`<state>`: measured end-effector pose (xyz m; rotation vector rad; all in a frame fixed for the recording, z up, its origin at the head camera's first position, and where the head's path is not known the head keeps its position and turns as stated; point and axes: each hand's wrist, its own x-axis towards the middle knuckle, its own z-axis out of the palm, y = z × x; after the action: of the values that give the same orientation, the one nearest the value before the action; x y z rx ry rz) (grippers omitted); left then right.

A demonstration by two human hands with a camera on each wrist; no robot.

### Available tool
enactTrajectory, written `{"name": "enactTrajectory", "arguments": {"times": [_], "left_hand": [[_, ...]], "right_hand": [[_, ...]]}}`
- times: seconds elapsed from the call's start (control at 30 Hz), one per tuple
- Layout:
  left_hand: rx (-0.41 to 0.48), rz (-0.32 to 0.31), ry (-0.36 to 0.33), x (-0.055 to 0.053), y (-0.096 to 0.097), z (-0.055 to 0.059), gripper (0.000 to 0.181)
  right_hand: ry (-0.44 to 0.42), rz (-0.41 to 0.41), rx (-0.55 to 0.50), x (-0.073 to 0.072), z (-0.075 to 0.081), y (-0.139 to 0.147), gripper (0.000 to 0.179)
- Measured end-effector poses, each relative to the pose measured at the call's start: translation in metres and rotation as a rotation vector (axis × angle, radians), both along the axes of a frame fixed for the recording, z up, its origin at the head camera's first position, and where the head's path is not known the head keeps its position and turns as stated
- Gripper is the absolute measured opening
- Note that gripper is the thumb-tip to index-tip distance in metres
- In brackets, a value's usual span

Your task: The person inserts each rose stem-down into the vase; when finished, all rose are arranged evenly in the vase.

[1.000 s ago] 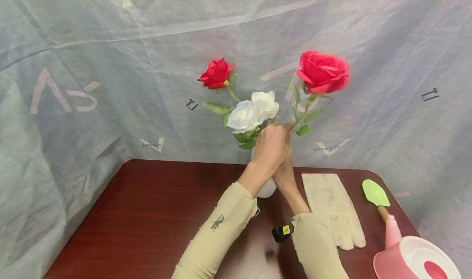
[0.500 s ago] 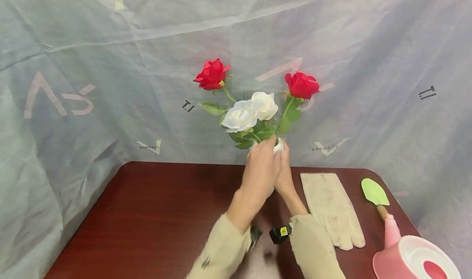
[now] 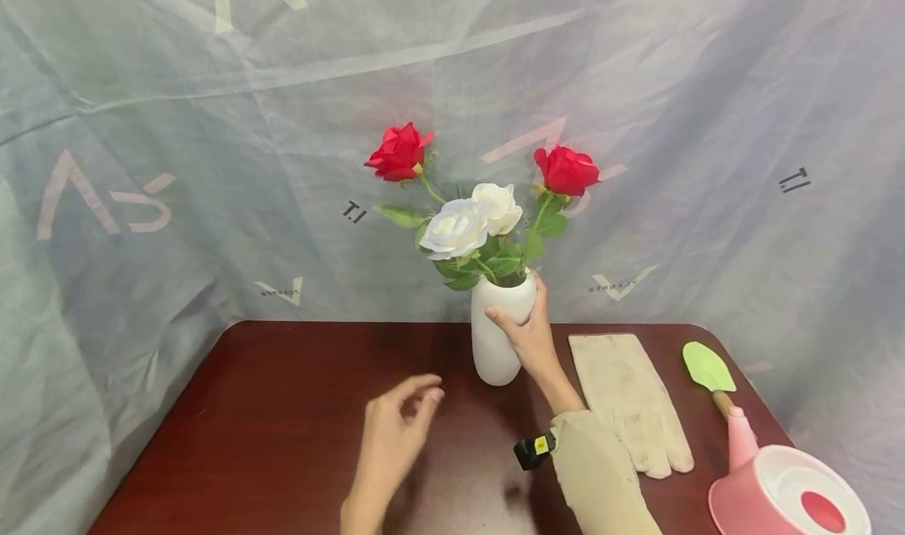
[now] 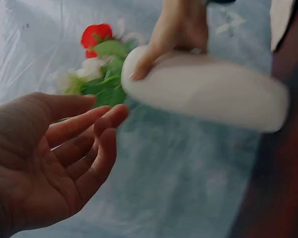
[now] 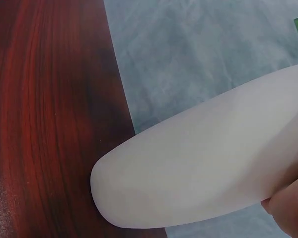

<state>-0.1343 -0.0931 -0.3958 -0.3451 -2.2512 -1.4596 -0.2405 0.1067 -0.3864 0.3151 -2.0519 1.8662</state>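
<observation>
A white vase (image 3: 488, 338) stands upright near the middle of the table, with roses in its mouth. Two red roses, one on the left (image 3: 399, 152) and one on the right (image 3: 566, 171), rise above two white roses (image 3: 456, 229) and green leaves (image 3: 505, 265). My right hand (image 3: 536, 346) grips the vase's upper right side, thumb across its front; the far fingers are mostly hidden. Loosely bent and holding nothing, my left hand (image 3: 392, 433) hovers in front and left of the vase. In the left wrist view the left hand's fingers (image 4: 107, 153) are apart from the vase (image 4: 203, 91).
Right of the vase lies a pale cloth glove (image 3: 629, 397). Beyond it are a small trowel with a green blade (image 3: 708, 367) and a pink watering can (image 3: 749, 492) at the right edge. A grey printed sheet (image 3: 304, 126) hangs behind the dark red table (image 3: 283, 425).
The right red rose has come down into the vase. My left hand has let go of it and drawn back toward the lower left. My right hand still holds the vase.
</observation>
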Motion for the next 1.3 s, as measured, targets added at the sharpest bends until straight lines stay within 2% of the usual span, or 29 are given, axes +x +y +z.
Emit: {"name": "enactTrajectory", "arguments": {"times": [0.03,0.1,0.17,0.23,0.33,0.4,0.47,0.53,0.6,0.67,0.73,0.83,0.9,0.97,1.03,1.1,1.17,1.23,1.3], "left_hand": [[0.018,0.025,0.029,-0.004,-0.006,0.007,0.012],[0.062,0.077,0.122,-0.014,-0.017,0.028,0.014],[0.095,0.111,0.232,-0.023,-0.025,0.06,0.017],[0.125,0.111,0.342,-0.034,-0.031,0.094,0.022],[0.131,0.073,0.418,-0.057,-0.037,0.139,0.029],[0.09,0.058,0.441,-0.078,-0.042,0.156,0.034],[0.033,0.05,0.431,-0.099,-0.044,0.167,0.04],[-0.037,0.038,0.401,-0.118,-0.043,0.174,0.047],[-0.08,0.005,0.354,-0.131,-0.037,0.177,0.051],[-0.108,-0.046,0.324,-0.141,-0.028,0.176,0.052],[-0.184,-0.098,0.287,-0.146,-0.016,0.172,0.052],[-0.307,-0.18,0.241,-0.148,0.001,0.159,0.053],[-0.347,-0.21,0.232,-0.146,0.009,0.147,0.058],[-0.274,-0.19,0.247,-0.14,0.01,0.136,0.059],[-0.129,-0.146,0.29,-0.131,0.006,0.122,0.056],[0.008,-0.09,0.324,-0.119,-0.001,0.104,0.049],[0.088,-0.034,0.32,-0.105,-0.009,0.078,0.042],[0.095,0.003,0.263,-0.089,-0.018,0.045,0.037],[0.052,0.036,0.19,-0.074,-0.028,0.009,0.035]], "right_hand": [[-0.006,0.0,0.0,-0.001,-0.001,0.0,0.09],[-0.017,0.002,-0.003,-0.001,-0.002,0.001,0.09],[-0.019,-0.003,-0.002,-0.001,-0.002,0.003,0.09],[-0.018,-0.005,-0.001,-0.001,-0.002,0.004,0.089],[-0.005,-0.013,0.003,-0.001,0.0,0.006,0.089],[0.005,-0.012,0.003,-0.001,0.0,0.006,0.089],[0.013,-0.015,0.002,-0.002,0.001,0.006,0.089],[0.02,-0.019,-0.001,-0.002,0.001,0.007,0.089],[0.022,-0.021,-0.006,-0.003,0.001,0.008,0.088],[0.02,-0.02,-0.007,-0.002,0.001,0.009,0.088],[0.014,-0.018,-0.006,-0.002,0.001,0.009,0.088],[0.001,-0.027,0.001,0.0,0.001,0.009,0.089],[-0.006,-0.023,-0.002,0.002,0.001,0.008,0.088],[-0.01,-0.02,-0.004,0.002,0.001,0.007,0.089],[-0.01,-0.014,-0.004,0.002,0.001,0.007,0.089],[-0.011,-0.015,0.001,0.001,0.0,0.006,0.09],[-0.007,-0.018,0.003,0.0,0.0,0.006,0.09],[-0.005,-0.018,0.001,-0.001,-0.001,0.005,0.09],[-0.012,-0.009,-0.005,-0.003,-0.002,0.005,0.089]]}}
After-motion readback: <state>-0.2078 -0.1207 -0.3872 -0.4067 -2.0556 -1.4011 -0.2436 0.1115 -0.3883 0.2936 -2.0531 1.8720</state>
